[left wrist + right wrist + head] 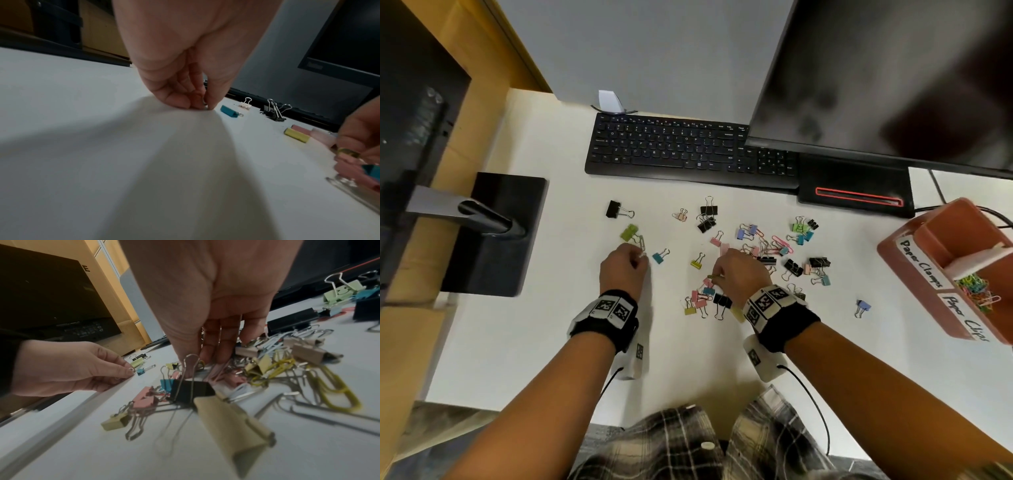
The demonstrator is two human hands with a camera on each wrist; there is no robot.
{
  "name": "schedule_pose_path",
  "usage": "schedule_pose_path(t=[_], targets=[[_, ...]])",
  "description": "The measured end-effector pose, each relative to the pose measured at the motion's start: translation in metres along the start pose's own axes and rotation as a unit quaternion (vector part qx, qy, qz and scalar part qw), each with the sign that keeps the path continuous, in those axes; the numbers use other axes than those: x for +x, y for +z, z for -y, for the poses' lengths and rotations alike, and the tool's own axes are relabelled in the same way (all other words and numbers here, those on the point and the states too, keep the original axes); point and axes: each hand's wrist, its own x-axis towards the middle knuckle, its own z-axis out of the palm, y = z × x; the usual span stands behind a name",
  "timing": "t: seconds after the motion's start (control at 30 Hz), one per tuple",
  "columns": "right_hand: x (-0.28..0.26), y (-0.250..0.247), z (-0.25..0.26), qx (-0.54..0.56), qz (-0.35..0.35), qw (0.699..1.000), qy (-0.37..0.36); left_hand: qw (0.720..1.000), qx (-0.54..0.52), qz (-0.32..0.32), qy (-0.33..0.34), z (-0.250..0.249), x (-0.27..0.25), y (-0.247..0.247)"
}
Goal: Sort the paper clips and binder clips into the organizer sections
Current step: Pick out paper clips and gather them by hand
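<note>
White table (544,329) carries a scatter of coloured binder clips (756,253) and paper clips at centre; terracotta organizer (914,274), labelled sections, paper clips inside, stands at 3 o'clock. Left hand (624,268), at 9 o'clock of the scatter, pinches a silver paper clip (131,369) against the table. Right hand (739,275), fingers curled, pinches a yellow-green clip (714,276) over the pile.

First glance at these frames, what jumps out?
A scatter of coloured and black binder clips and paper clips covers the white desk in front of the keyboard. Both hands are down in it: the left hand pinches a silver paper clip at the pile's left edge, and the right hand picks in the middle. The red organizer, labelled Paper Clamps and Paper Clips, sits at far right.
</note>
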Motion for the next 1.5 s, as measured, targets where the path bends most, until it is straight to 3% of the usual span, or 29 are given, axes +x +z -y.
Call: schedule_pose_path(t=[0.17,0.4,0.57,0.73,0.87,1.0,1.07,1.17,1.37,1.5], targets=[[-0.002,-0.005,-0.002,0.063,0.022,0.998,0.01,1.0,-0.026,-0.01,0.01,0.003,0.002,-0.004],[-0.001,-0.008,-0.001,0.069,0.037,0.997,0.009,0.994,0.018,0.025,0.108,-0.003,0.005,-0.003],[-0.004,-0.011,-0.011,0.106,0.016,0.994,0.003,0.994,0.035,0.001,0.106,-0.005,0.016,0.003],[-0.021,-0.021,-0.02,0.159,-0.021,0.984,-0.078,0.99,0.044,-0.005,0.135,0.002,0.017,0.005],[-0.038,-0.019,-0.017,0.175,0.033,0.969,-0.169,0.982,0.088,0.008,0.167,0.003,0.015,0.003],[-0.048,-0.001,-0.014,0.165,0.129,0.962,-0.174,0.984,0.073,0.015,0.163,0.001,0.014,0.001],[-0.047,0.006,-0.015,0.138,0.147,0.966,-0.164,0.987,0.078,0.03,0.137,-0.002,0.014,0.0],[-0.04,0.004,-0.021,0.112,0.109,0.978,-0.141,0.984,0.103,0.062,0.13,-0.003,0.011,0.001],[-0.034,-0.002,-0.028,0.079,0.004,0.988,-0.136,0.955,0.105,0.179,0.213,0.003,0.001,-0.007],[-0.04,0.006,-0.019,0.108,0.039,0.985,-0.129,0.917,0.114,0.256,0.284,0.015,-0.029,-0.002]])
